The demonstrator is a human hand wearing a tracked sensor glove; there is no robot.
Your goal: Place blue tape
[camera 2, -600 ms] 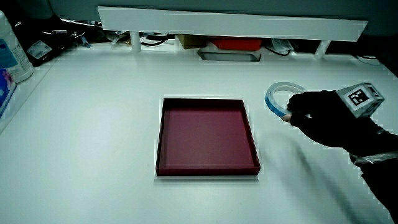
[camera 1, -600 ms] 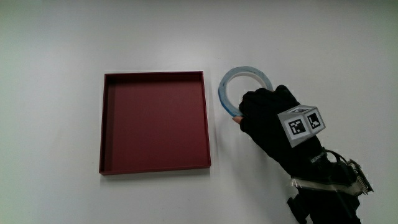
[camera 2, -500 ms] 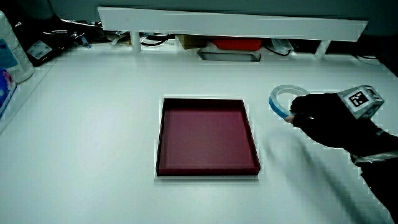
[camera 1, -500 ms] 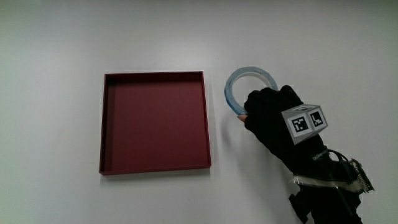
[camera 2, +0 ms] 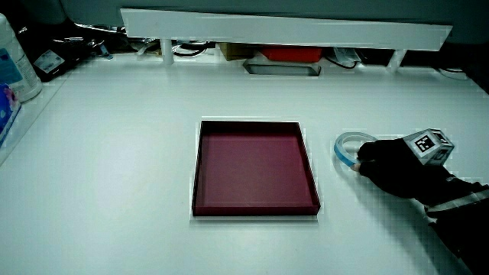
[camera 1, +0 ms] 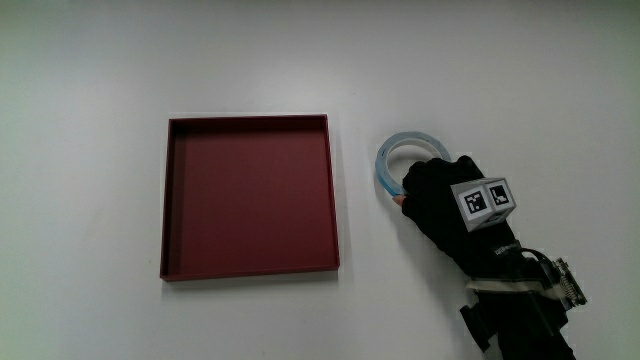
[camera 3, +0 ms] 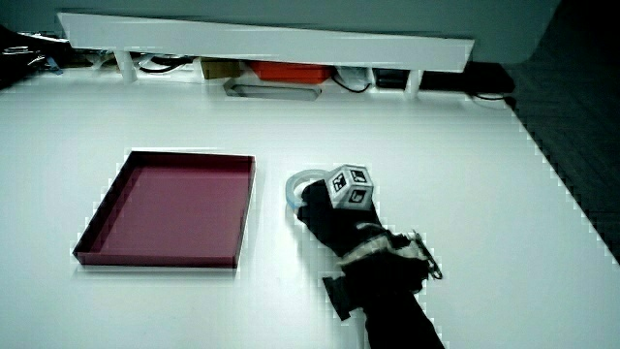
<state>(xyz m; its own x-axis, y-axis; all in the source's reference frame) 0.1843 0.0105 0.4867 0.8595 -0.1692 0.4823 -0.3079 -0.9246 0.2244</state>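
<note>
The blue tape (camera 1: 396,154) is a pale blue ring lying on the white table beside the dark red tray (camera 1: 247,263). In both side views the blue tape (camera 2: 344,144) (camera 3: 298,181) rests low on the table surface. The gloved hand (camera 1: 432,192) sits on the part of the ring nearest the person, its fingers curled over the rim, the patterned cube (camera 1: 484,200) on its back. The hand (camera 2: 380,162) (camera 3: 320,208) hides that part of the ring. The tray holds nothing.
A low white partition (camera 2: 283,29) runs along the table's edge farthest from the person, with an orange box (camera 2: 289,54) and cables under it. A white container (camera 2: 14,61) stands at the table's corner in a side view.
The hand has carried the tape away from the tray and toward the person, and lowered it onto the table. The tray has not moved.
</note>
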